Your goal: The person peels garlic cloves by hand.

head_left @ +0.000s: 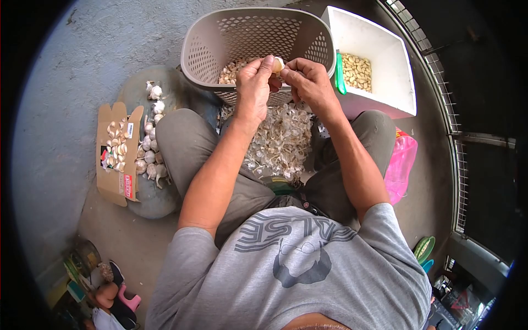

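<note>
We held one garlic clove [278, 65] above the near part of the perforated basket [220, 27], between the left hand [253, 85] and the right hand [312, 85]. Relative position: the clove lay just right of the left thumb tip and just beyond and left of the right fingertips [285, 72]. The left hand was the nearer, in direct contact.

Left fingers: closed in a pinch, thumb against the clove's left side. Right fingers: curled, with thumb and forefinger drawn close together at its lower right edge. We could not tell whether they had hold of skin or only touched the clove.

Long axis: it appeared to point roughly away from our body, crossing the line between the hands; the fingers covered part of the clove, so we could not confirm this. Loose skins [280, 140] lay between our knees, nearer to us than the basket.
</note>
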`<move>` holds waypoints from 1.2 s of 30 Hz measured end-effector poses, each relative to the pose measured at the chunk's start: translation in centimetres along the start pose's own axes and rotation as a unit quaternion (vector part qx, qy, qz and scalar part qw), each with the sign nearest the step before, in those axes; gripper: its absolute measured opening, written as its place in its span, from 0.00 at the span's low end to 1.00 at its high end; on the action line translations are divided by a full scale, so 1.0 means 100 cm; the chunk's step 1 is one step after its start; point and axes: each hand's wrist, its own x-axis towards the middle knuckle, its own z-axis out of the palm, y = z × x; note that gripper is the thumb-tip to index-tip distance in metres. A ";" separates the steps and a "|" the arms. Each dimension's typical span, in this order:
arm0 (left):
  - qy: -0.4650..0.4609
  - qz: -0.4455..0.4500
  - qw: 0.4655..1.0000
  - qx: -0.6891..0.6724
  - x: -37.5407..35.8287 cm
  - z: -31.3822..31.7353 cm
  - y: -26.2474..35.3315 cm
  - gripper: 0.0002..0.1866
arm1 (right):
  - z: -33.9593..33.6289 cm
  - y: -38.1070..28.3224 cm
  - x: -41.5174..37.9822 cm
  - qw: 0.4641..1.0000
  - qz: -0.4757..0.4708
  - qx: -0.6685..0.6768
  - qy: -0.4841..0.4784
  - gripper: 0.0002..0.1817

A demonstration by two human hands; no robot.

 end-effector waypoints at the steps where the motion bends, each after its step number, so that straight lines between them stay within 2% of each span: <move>1: -0.003 -0.009 1.000 -0.002 0.000 -0.001 0.000 0.18 | 0.000 0.000 0.000 1.000 -0.003 -0.006 0.003 0.11; 5: -0.025 -0.029 0.999 -0.003 0.000 -0.001 0.000 0.19 | 0.000 0.000 0.001 1.000 -0.006 -0.018 0.017 0.11; 10: -0.050 -0.010 0.999 -0.006 0.002 -0.003 -0.003 0.18 | -0.001 0.003 0.000 0.999 -0.006 -0.030 0.014 0.11; 14: -0.055 -0.012 0.998 -0.008 0.001 -0.004 -0.003 0.18 | -0.006 0.013 0.006 0.992 -0.067 -0.095 0.048 0.10; 16: -0.062 -0.040 0.997 -0.022 0.003 -0.008 -0.004 0.18 | -0.015 0.020 0.011 0.984 -0.110 -0.116 0.079 0.09; 17: -0.066 -0.054 0.996 -0.029 0.004 -0.010 -0.003 0.18 | -0.020 0.014 0.010 0.992 -0.059 -0.090 0.071 0.09; 20: -0.067 -0.089 0.992 -0.063 0.005 -0.012 0.000 0.18 | -0.031 -0.003 0.004 0.988 -0.068 -0.132 0.042 0.09; 21: -0.069 -0.094 0.990 -0.074 0.006 -0.013 0.000 0.18 | -0.041 -0.005 0.004 0.982 -0.053 -0.172 -0.064 0.09; 24: -0.073 -0.092 0.989 -0.085 0.009 -0.017 0.001 0.17 | -0.039 0.000 -0.002 0.935 -0.073 -0.297 -0.180 0.11; 25: -0.073 -0.085 0.991 -0.075 0.009 -0.018 -0.001 0.17 | -0.034 0.015 -0.002 0.950 -0.117 -0.253 -0.140 0.14; 28: -0.039 -0.086 0.995 -0.031 0.005 -0.011 0.001 0.16 | -0.014 -0.002 -0.006 0.993 0.009 -0.089 -0.073 0.14; 33: -0.010 -0.083 0.996 -0.038 -0.001 -0.002 -0.001 0.15 | -0.002 -0.001 -0.005 0.999 0.021 0.005 -0.023 0.09; 36: -0.036 -0.091 0.992 -0.081 0.003 -0.009 -0.002 0.15 | -0.001 0.003 -0.005 0.996 0.008 0.082 -0.038 0.09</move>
